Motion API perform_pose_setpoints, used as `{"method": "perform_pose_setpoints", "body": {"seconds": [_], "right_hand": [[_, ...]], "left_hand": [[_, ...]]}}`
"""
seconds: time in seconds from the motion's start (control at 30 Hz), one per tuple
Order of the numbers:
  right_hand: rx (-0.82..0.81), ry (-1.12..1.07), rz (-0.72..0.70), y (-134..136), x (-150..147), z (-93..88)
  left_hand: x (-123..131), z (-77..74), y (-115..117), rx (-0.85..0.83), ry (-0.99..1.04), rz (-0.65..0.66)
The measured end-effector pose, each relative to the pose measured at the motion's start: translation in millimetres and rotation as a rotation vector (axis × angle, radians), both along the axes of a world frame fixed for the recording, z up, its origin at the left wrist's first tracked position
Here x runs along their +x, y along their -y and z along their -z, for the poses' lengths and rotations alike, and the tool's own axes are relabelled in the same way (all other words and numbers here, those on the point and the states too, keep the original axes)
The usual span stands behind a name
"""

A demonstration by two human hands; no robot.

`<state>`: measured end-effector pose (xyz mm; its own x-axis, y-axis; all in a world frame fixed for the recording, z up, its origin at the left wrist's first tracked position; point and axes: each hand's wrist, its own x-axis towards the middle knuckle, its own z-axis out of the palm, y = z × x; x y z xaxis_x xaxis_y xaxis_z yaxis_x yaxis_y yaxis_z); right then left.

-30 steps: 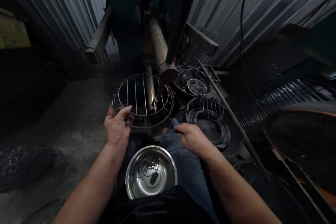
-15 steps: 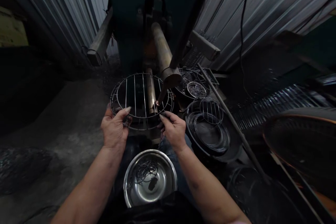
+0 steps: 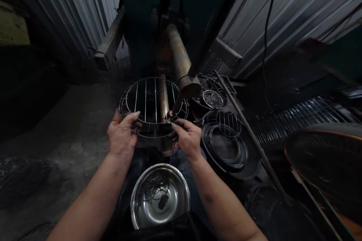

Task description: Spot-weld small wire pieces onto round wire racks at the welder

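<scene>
A round wire rack (image 3: 145, 99) with parallel bars and a double rim is held out in front of me. My left hand (image 3: 123, 130) pinches its near left rim, thumb on top. At the near right rim, my right hand (image 3: 186, 135) grips with thumb and fingers; whether a small wire is also in those fingers I cannot tell. Just above my right fingertips, the tip of the upper electrode (image 3: 175, 107) of a welding machine meets the rack's rim over the lower metal post (image 3: 164, 99). A steel bowl (image 3: 161, 211) with short bent wires (image 3: 157, 187) sits in my lap.
The machine's thick upper arm (image 3: 181, 56) reaches toward me above the rack. To the right stand a dark tub holding wire rings (image 3: 207, 139), a small bowl of wire pieces (image 3: 212, 99) and a long slanting bar (image 3: 249, 128). Farther right is a large round basket (image 3: 325, 158).
Both hands keep their hold on the rack, which looks slightly turned under the electrode. The whole view has shifted a little.
</scene>
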<state>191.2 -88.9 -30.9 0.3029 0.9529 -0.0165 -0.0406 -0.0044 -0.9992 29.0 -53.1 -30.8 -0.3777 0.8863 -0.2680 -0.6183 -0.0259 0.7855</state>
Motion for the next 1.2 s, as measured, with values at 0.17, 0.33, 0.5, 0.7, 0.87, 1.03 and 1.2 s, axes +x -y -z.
{"method": "perform_pose_setpoints", "body": {"seconds": [0.17,0.33,0.5,0.7,0.87,1.03,1.2], "right_hand": [[0.006,-0.013,0.003,-3.9,1.0,-1.9],[0.007,-0.012,-0.002,-8.9,1.7,-1.2],[0.004,-0.031,-0.008,-12.3,3.4,-3.5],[-0.018,-0.063,0.003,-12.6,1.6,-2.9],[0.013,0.011,-0.035,-13.1,7.0,-1.6],[0.237,0.488,0.063,24.1,15.9,16.2],[-0.102,1.168,-0.690,87.5,-8.7,61.1]], "left_hand": [[0.0,-0.6,-4.5,-0.017,0.002,-0.009],[0.0,-1.3,-9.9,-0.050,-0.009,-0.013],[1.7,-4.6,-12.5,-0.058,-0.019,-0.014],[3.2,-9.8,-10.1,-0.020,-0.036,-0.019],[3.2,-6.9,-8.9,-0.018,-0.042,0.000],[9.8,3.1,-17.2,-0.027,-0.061,-0.021],[5.5,-3.2,-17.1,-0.055,-0.030,-0.046]]}}
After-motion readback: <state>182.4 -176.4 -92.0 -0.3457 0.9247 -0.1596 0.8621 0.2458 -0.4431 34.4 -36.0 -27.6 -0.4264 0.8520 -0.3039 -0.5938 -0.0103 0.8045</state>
